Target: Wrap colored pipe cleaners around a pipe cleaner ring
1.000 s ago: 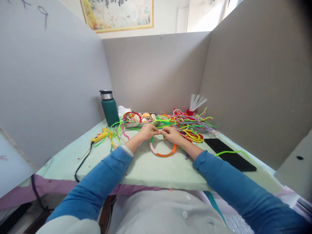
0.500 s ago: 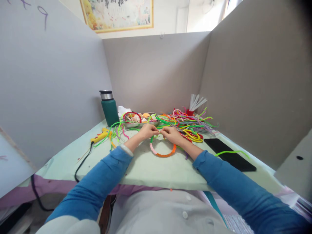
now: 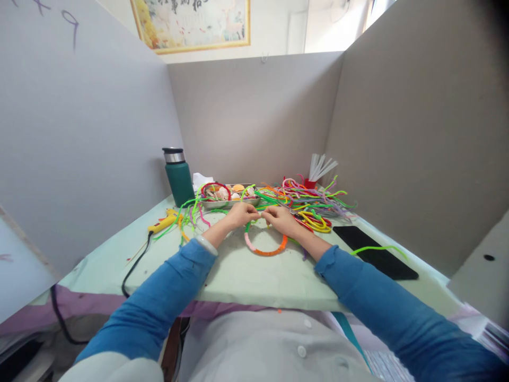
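Note:
A ring point(image 3: 270, 253) wrapped in orange, pink and green fuzzy stem lies near the middle of the table, its far side partly hidden by my fingers. My left hand point(image 3: 242, 214) pinches at the ring's upper left, by the green part. Fingertips of my right hand point(image 3: 279, 218) are pressed together at its upper right, almost touching the left ones. A bit of green-yellow stem shows between the hands; what each pinch holds is too small to make out.
Behind my hands is a metal tray point(image 3: 250, 202) of shells, with a heap of colourful stems point(image 3: 314, 199) to its right. A green bottle point(image 3: 178, 180) and yellow glue gun point(image 3: 163, 223) stand and lie left. At right lies a black tablet point(image 3: 377, 254) under a green stem.
My hands have hardly moved. The bright green strand beyond my fingers, near the tray, has shifted slightly.

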`<state>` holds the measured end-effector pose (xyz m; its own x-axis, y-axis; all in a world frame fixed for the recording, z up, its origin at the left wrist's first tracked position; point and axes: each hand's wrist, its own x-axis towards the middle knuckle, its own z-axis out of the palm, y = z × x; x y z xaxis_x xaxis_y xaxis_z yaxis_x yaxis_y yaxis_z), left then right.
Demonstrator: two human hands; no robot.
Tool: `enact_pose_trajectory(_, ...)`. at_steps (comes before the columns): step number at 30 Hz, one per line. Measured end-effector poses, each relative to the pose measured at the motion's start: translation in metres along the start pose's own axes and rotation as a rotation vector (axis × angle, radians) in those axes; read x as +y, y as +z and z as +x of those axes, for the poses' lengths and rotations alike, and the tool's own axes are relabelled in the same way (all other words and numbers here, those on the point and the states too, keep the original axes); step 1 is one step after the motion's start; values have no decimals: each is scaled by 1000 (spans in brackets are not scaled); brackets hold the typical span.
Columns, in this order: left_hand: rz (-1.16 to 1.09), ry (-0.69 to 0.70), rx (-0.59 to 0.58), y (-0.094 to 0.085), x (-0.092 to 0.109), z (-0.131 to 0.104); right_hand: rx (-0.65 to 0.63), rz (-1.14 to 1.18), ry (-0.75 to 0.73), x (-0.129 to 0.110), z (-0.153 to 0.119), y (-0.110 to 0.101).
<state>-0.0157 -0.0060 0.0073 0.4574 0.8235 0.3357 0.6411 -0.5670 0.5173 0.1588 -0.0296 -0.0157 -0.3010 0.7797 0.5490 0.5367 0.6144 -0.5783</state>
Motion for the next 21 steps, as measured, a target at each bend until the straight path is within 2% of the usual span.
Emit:
enact_pose_trajectory(10,-144,-11,-60,1,-5,1,-2,21,-7,2,0,0)
enact_pose_trajectory(16,-268,-82,-148,-2,1,-5,-14,21,5,-2,-1,-1)
enact_pose_trajectory(21,-303,-100,-166,-3,5,-7,-19,15,12,-3,-1,-1)
